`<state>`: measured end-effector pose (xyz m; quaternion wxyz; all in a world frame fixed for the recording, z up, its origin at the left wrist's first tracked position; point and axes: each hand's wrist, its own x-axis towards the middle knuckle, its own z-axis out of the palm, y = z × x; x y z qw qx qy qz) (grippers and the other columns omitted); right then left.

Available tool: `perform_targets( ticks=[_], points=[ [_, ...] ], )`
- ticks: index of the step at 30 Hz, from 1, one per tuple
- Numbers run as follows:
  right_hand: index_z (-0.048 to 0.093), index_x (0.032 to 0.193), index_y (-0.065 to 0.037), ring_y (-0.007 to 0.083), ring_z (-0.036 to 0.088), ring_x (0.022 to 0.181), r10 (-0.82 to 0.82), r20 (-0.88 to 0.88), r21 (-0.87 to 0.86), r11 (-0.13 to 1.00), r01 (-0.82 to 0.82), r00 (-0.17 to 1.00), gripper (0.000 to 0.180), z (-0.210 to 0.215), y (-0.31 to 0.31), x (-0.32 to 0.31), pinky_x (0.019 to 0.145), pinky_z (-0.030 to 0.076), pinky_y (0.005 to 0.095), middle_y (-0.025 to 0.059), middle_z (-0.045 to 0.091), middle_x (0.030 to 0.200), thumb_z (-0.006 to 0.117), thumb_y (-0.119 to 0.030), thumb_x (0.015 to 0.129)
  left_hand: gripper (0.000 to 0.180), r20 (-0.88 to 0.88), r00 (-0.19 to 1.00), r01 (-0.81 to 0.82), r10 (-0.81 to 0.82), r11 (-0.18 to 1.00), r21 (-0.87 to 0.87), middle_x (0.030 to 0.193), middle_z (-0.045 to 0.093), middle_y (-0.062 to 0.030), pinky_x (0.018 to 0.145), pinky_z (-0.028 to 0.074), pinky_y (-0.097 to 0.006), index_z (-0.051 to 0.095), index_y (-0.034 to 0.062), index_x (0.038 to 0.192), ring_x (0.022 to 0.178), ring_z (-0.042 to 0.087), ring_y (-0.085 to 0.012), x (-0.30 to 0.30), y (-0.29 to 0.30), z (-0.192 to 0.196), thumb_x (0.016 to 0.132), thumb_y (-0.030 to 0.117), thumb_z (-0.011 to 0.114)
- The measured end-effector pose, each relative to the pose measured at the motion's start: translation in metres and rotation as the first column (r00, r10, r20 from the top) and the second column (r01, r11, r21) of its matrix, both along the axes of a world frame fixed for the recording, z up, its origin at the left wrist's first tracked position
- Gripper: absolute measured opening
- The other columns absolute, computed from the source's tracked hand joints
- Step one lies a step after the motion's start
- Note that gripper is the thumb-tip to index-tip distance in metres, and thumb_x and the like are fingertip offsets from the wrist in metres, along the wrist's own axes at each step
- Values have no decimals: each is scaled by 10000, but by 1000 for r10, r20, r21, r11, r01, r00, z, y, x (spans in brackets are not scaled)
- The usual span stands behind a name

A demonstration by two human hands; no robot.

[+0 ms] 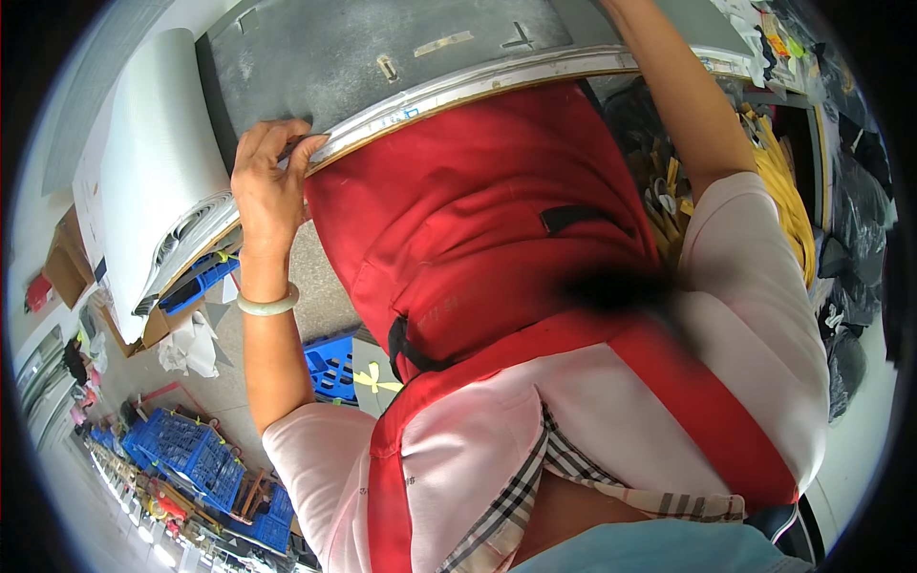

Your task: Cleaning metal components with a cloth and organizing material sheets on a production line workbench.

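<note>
My left hand is at the near edge of a table covered by a dark grey mat. Its fingers are curled and the thumb is bent toward them, beside the white table edge. A small dark bit shows between thumb and fingers, but what they hold cannot be made out. On the wrist sits a pale bangle. My right forearm reaches over the table's right part and leaves the picture at the top, so the right hand is out of sight. Strips of tape stick to the mat.
A thick roll of white sheet material lies at the table's left. My red apron is close against the edge. Blue crates stand on the floor at lower left, with crumpled paper. Yellow material hangs at the right.
</note>
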<state>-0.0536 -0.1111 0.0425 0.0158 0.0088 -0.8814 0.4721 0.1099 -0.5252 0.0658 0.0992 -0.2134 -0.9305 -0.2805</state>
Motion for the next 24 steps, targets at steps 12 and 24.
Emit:
perform_targets(
  ticks=[12, 24],
  points=[
    [719, 899, -16, 130, 565, 752, 17, -120, 125, 992, -1, 993, 267, -8, 8, 3, 696, 460, 317, 35, 668, 788, 741, -281, 922, 143, -189, 969, 156, -158, 987, -27, 918, 664, -150, 742, 550, -457, 705, 69, 981, 858, 670, -364, -57, 104, -3, 942, 194, 646],
    [748, 1032, -76, 119, 656, 851, 89, 198, 60, 993, -103, 976, 129, 33, -29, 97, 799, 509, 268, 51, 726, 912, 675, -159, 966, 191, -359, 930, 60, -85, 995, -81, 1118, 656, -147, 979, 441, -551, 711, 100, 1099, 1123, 598, -323, -64, 113, -29, 953, 205, 646]
  ],
)
